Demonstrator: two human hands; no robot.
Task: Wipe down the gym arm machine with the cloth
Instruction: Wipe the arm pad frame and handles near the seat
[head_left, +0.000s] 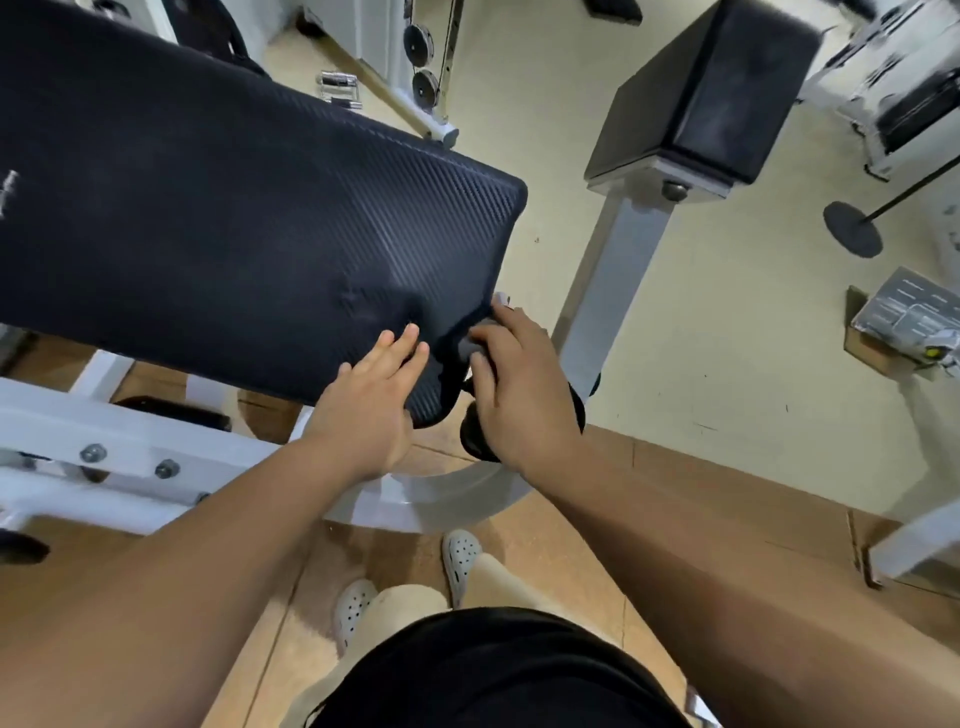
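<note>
Wiping the black pad (208, 208) at its near right corner seems the step in hand; the white frame (130, 457) beneath likely comes after. The left hand (371, 405) lies flat on the pad, fingers straight; the right hand (524, 395) grips the dark cloth (475, 340) against the pad's edge. Next: sweep along that edge, minding the seat post (618, 270) close beside.

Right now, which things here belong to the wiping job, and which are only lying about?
Job: black arm pad, dark cloth, left hand flat on pad, right hand gripping cloth.
Lying about: chrome handle, cardboard box, black disc on the floor.
</note>
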